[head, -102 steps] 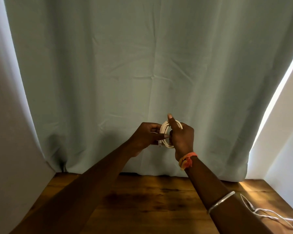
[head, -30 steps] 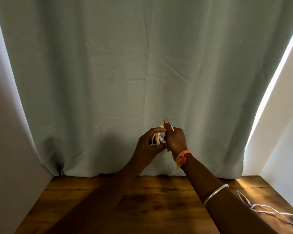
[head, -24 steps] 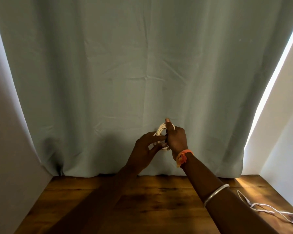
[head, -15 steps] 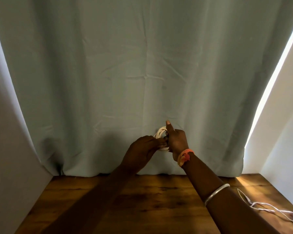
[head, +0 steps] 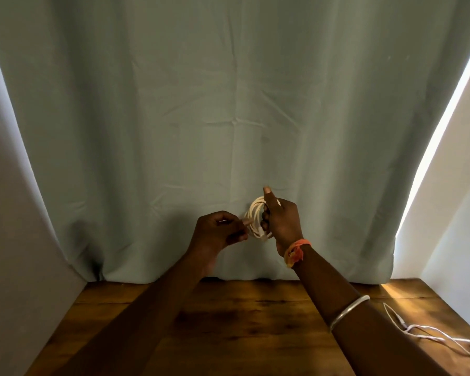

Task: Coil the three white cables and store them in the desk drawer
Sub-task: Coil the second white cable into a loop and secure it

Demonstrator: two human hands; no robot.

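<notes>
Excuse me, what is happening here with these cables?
A person is coiling a white cable in the air above a wooden desk. The right hand holds the coil, and the left hand pinches its loose end. Another white cable lies uncoiled on the desk's right side. No drawer is visible.

Wooden desk top [head: 244, 329]: dark brown planks, grain and knots visible, darker stain patch near centre. Sunlit strip at far right corner. One loose white cable [head: 434, 333] lying uncoiled on right side, running from mid-right toward near right edge, looped at end. Far edge meets curtain [head: 228, 118].
</notes>
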